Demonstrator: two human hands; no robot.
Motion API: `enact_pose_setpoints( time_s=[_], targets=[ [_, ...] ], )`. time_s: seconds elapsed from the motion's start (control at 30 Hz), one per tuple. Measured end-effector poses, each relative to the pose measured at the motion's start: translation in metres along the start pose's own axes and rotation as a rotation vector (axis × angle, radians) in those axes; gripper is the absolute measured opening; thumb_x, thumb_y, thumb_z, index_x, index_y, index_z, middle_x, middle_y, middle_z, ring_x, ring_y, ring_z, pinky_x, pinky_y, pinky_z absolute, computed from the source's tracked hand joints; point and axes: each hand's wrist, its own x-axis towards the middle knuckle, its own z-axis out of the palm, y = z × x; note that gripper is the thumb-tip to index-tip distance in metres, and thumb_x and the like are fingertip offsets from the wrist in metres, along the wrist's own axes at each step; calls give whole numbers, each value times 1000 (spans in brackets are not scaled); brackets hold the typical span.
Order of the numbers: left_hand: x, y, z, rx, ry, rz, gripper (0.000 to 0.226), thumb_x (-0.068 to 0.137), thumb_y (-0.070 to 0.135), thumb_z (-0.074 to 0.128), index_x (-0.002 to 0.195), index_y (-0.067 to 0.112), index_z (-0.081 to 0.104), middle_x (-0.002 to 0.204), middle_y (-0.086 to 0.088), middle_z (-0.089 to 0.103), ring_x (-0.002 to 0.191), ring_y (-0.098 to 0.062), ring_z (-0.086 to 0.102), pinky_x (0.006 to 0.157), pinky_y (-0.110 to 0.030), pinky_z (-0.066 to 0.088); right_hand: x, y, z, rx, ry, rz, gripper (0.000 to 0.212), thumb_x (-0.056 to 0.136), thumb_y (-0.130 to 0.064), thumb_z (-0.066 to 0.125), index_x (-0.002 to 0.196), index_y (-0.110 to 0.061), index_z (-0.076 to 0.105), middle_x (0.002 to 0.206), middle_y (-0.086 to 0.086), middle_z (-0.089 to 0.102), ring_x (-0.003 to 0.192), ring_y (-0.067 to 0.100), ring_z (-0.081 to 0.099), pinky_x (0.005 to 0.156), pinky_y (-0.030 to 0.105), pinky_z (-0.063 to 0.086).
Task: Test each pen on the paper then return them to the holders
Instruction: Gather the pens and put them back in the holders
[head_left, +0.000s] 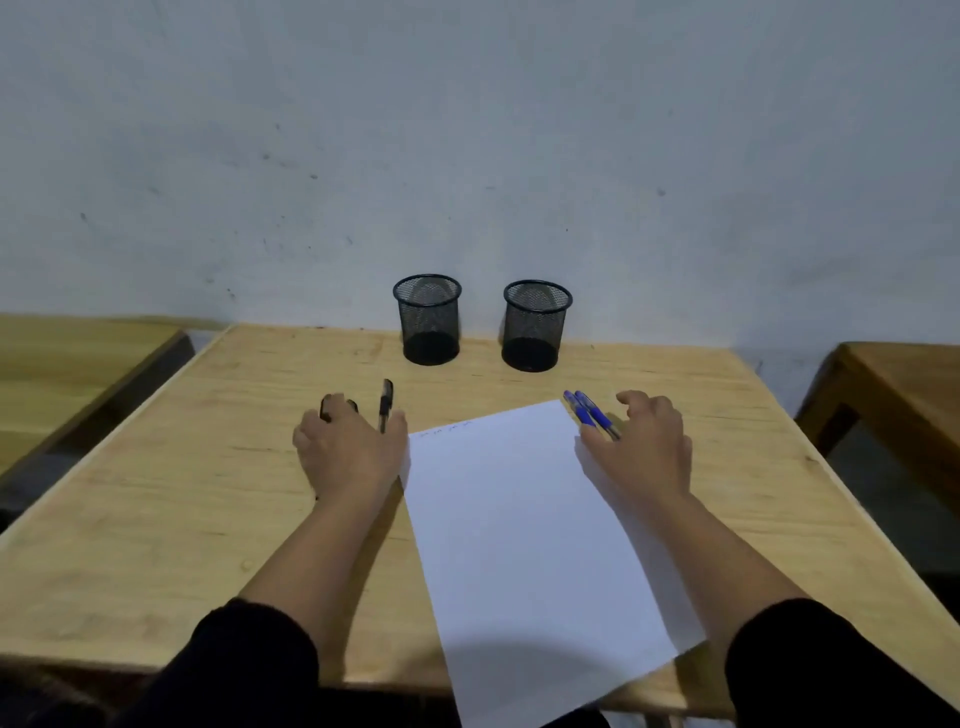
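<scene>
Both hands down at the pens, mesh holders empty.

Left hand (349, 448) curls over black pens (386, 404), grip unclear; right hand (640, 441) spread, fingers (597, 441) touching two blue pens (592, 414) beside the paper (524, 519). Best gather each pair together, lift to the left holder (428, 318) and right holder (536, 325) and drop upright.
</scene>
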Motion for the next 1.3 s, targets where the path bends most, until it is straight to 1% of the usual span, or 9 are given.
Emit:
enact_pose_setpoints(
  time_s=[0.07, 0.13, 0.3, 0.47, 0.6, 0.67, 0.77, 0.97, 1.3],
  targets=[
    [-2, -6, -2, 45, -20, -61, 83, 77, 54, 59, 136, 2, 29, 137, -24, 38, 129, -40, 28, 106, -46, 30, 1, 1, 2, -13, -13, 16, 59, 80, -39, 62, 131, -14, 48, 127, 11, 50, 121, 27, 43, 95, 39, 35],
    [-4, -10, -1, 84, 1, -49, 87, 75, 57, 60, 132, -2, 32, 133, -23, 45, 125, -40, 34, 104, -43, 30, 2, 2, 4, -22, -27, 27, 61, 80, -40, 61, 133, -12, 48, 128, 11, 49, 122, 28, 42, 96, 40, 35],
    [-2, -11, 2, 31, 20, -30, 90, 74, 50, 66, 138, 1, 25, 131, -20, 49, 127, -35, 32, 98, -43, 38, 8, 7, 9, -59, -49, 29, 62, 80, -42, 60, 131, -7, 50, 124, 13, 52, 118, 29, 44, 93, 41, 41],
    [9, -17, 10, -45, 7, 25, 85, 76, 43, 67, 141, 9, 24, 128, -14, 53, 127, -29, 35, 98, -42, 39, 17, 9, 16, -54, -51, 21, 53, 78, -43, 63, 113, -4, 62, 105, 12, 58, 104, 29, 47, 81, 39, 44],
    [14, -20, 14, -5, 11, 69, 73, 79, 42, 63, 140, 13, 33, 124, -14, 57, 123, -29, 40, 93, -39, 41, 15, 6, 17, 19, -35, 26, 53, 80, -37, 67, 124, -8, 59, 108, 11, 62, 107, 29, 50, 83, 40, 48],
    [17, -21, 14, 24, 17, 101, 67, 81, 42, 62, 138, 15, 38, 120, -16, 60, 122, -31, 42, 91, -40, 43, 13, 5, 15, 66, -24, 29, 46, 81, -31, 67, 118, -4, 63, 104, 14, 65, 102, 30, 55, 78, 40, 50],
    [20, -21, 13, 41, 28, 147, 58, 82, 41, 61, 134, 17, 47, 112, -16, 65, 116, -34, 47, 88, -40, 46, 14, 4, 15, 78, -33, 35, 30, 83, -27, 65, 98, -1, 68, 92, 15, 67, 90, 31, 58, 65, 35, 46],
    [21, -16, 5, 43, 35, 219, 45, 86, 33, 60, 127, 16, 54, 100, -18, 70, 97, -35, 60, 77, -34, 49, 17, 5, 16, 4, -50, 15, 24, 83, -28, 61, 71, -8, 65, 65, 13, 61, 64, 27, 53, 44, 27, 28],
    [24, -16, 0, -11, -25, 249, 45, 85, 31, 60, 129, 20, 53, 98, -14, 71, 92, -29, 62, 74, -29, 47, 17, 4, 15, -18, -52, -38, 18, 84, -20, 58, 77, -11, 71, 64, 11, 61, 56, 26, 50, 45, 24, 28]
  ],
)
